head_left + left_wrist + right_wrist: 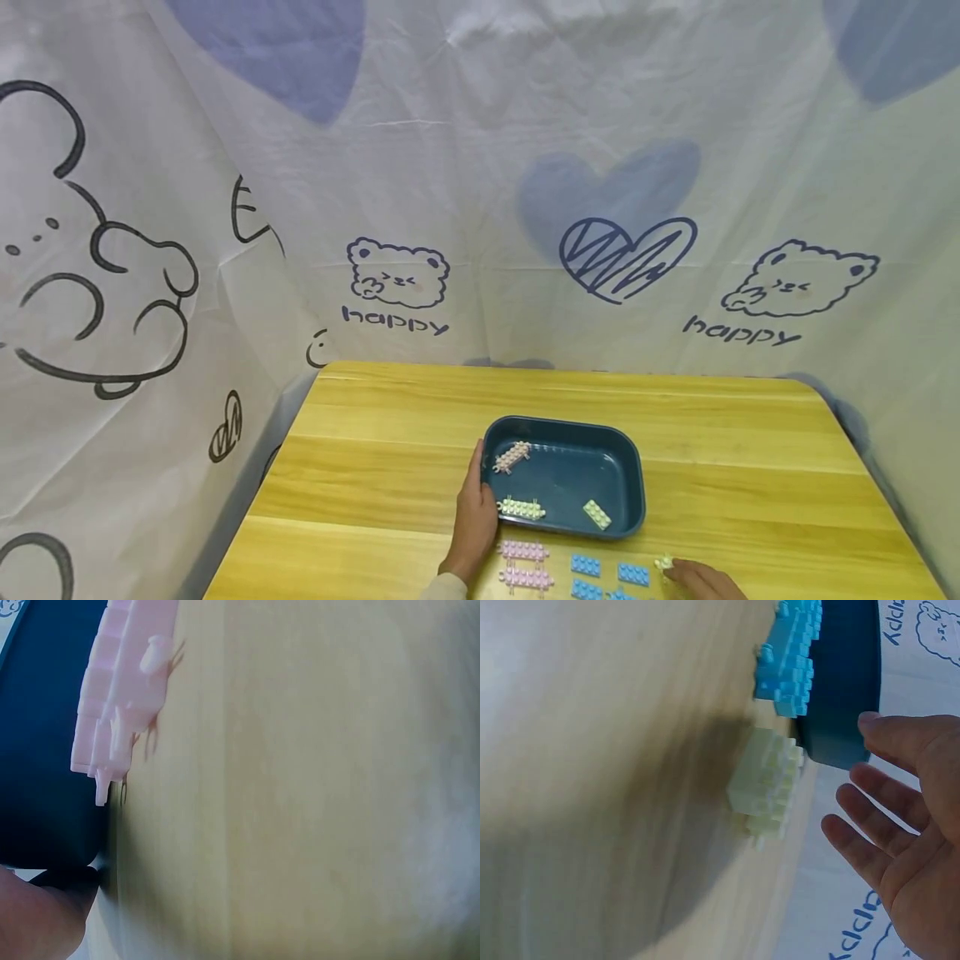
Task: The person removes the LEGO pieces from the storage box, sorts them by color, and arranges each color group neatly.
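My left hand (474, 521) rests against the left side of a dark teal tray (562, 530), its fingers lying straight along the outer wall. In the left wrist view only part of that hand (41, 919) shows, at the tray's corner. My right hand (911, 802) is spread, palm in view, with nothing in its fingers. Pale yellow toy bricks (761, 776) stand on the table just beyond its fingertips. Inside the tray lie a pale pink brick piece (513, 456), a pale green piece with side pegs (522, 508) and a small pale green brick (597, 514).
Two pink brick pieces with side pegs (523, 550) lie before the tray. Several blue bricks (586, 565) sit to their right, between both hands. The wooden table (360, 467) meets a printed white cloth (510, 167) hanging behind and at the sides.
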Demonstrator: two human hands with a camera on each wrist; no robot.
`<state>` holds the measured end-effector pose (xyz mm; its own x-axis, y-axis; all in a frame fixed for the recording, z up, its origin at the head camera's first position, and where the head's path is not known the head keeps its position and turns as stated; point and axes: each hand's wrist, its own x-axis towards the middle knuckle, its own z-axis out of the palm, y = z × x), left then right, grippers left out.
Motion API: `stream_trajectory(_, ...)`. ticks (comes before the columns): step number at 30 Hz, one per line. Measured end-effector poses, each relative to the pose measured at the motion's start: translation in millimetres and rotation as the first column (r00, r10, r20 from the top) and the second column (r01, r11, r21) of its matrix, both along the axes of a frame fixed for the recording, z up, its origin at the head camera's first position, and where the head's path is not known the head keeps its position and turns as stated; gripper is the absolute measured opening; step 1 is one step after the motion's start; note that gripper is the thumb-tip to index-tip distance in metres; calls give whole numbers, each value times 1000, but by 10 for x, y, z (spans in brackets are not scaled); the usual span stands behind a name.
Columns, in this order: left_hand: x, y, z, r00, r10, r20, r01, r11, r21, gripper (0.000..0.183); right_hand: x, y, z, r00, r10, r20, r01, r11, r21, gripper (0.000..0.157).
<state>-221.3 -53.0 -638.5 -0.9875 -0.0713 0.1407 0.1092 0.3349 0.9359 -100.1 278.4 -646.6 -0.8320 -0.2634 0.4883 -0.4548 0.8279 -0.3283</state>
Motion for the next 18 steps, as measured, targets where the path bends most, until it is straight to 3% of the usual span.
stream_trajectory(4, 8, -1, 1, 1000, -3, -3, 3, 1000, 4, 68, -38, -27, 71, 997, -27, -74, 27, 1000, 1, 54)
stream_trajectory(7, 12, -1, 6, 1000, -5, -5, 5, 1000, 5, 69, -91, 0, 97, 987, 21, -160, -18, 1000, 21, 67)
stream_trajectory(9, 11, -1, 4, 1000, -4, -5, 4, 1000, 4, 69, -105, 20, 115, 984, 31, -173, -26, 999, 32, 74)
stream_trajectory(12, 7, 0, -2, 1000, -3, -1, 3, 1000, 4, 69, -96, 22, 143, 992, 20, -127, -20, 1000, 6, 84)
stream_trajectory(15, 0, 5, -12, 1000, -1, 6, 1, 1000, 6, 69, -60, 2, 181, 1000, -16, -27, 15, 999, -45, 97)
stream_trajectory(18, -7, 10, -8, 1000, -2, 11, 2, 1000, 10, 68, -48, -7, 218, 999, -24, 41, 27, 996, -80, 101)
